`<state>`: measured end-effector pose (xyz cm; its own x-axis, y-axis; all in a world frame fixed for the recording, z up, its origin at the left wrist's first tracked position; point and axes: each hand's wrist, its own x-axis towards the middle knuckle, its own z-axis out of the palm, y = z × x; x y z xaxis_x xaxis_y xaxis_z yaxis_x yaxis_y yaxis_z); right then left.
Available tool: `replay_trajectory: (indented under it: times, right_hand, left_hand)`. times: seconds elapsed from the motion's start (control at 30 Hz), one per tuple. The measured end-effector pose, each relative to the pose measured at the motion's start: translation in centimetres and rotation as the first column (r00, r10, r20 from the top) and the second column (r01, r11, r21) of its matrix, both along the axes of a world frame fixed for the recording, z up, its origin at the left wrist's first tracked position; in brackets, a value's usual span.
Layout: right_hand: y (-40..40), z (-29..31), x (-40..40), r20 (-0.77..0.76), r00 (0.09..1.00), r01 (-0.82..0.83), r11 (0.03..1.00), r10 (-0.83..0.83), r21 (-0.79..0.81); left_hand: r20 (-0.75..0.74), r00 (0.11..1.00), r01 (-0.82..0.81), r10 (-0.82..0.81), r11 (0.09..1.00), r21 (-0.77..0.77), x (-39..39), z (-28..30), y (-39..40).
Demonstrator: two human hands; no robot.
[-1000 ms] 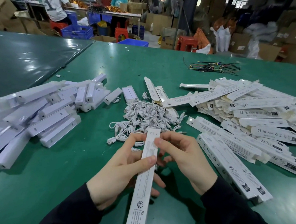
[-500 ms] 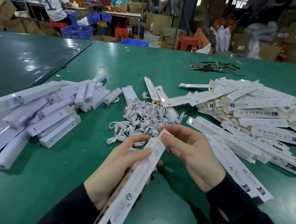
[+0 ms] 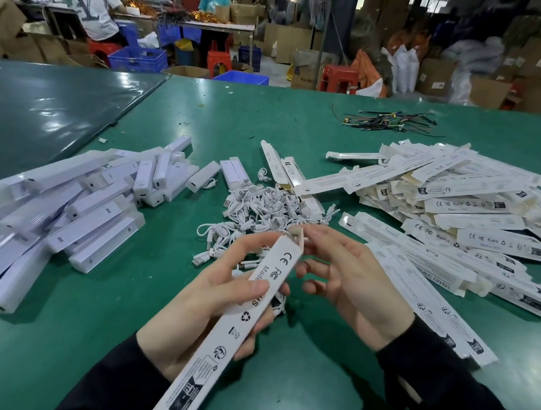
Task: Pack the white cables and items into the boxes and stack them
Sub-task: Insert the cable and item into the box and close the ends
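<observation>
My left hand [image 3: 204, 315] grips a long white printed box [image 3: 221, 345] around its upper half, tilted with its far end up near the cable pile. My right hand [image 3: 350, 281] hovers at that far end, its fingertips at the open end flap [image 3: 299, 239]. A tangled heap of short white cables [image 3: 262, 210] lies on the green table [image 3: 299, 136] just beyond my hands. White bar-shaped items [image 3: 70, 210] are piled at the left. Flat and folded printed boxes [image 3: 454, 217] are heaped at the right.
A bundle of dark wire ties [image 3: 387, 120] lies at the far right of the table. A darker table [image 3: 45, 109] adjoins on the left. People work at benches in the back among blue crates [image 3: 138, 59], red stools [image 3: 339, 78] and cartons.
The box has swung from upright to slanting, its near end moving left and toward me, printed side up. My right hand has loosened from the top end to the flap.
</observation>
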<state>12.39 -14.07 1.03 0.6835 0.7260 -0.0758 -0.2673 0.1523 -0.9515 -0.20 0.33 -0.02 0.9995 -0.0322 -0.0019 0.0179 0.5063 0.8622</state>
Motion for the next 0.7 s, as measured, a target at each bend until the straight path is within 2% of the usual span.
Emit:
replay_trajectory:
  times: [0.1,0.2,0.3,0.47,0.7]
  right_hand:
    - [0.0,0.2,-0.2,0.042,0.998,-0.035,0.998,0.037,-0.049]
    - [-0.1,0.1,0.0,0.050,0.999,0.007,0.992,-0.001,-0.127]
    - [-0.3,0.0,0.3,0.060,0.998,0.029,0.979,-0.018,-0.203]
    - [-0.3,-0.2,0.4,0.034,0.999,0.027,0.978,-0.021,-0.205]
    - [0.1,-0.7,0.4,0.034,0.998,0.058,0.975,-0.052,-0.214]
  left_hand:
    - [-0.009,0.998,-0.063,0.066,0.978,0.200,0.1,0.2,-0.3]
    - [0.026,0.990,-0.141,0.141,0.925,0.353,0.3,-0.2,-0.9]
    - [0.026,0.979,-0.197,0.202,0.903,0.382,0.4,-0.6,-1.1]
    - [0.008,0.979,-0.185,0.204,0.869,0.459,0.4,-1.0,-1.0]
    - [0.028,0.980,-0.188,0.199,0.853,0.486,0.5,-1.2,-1.0]
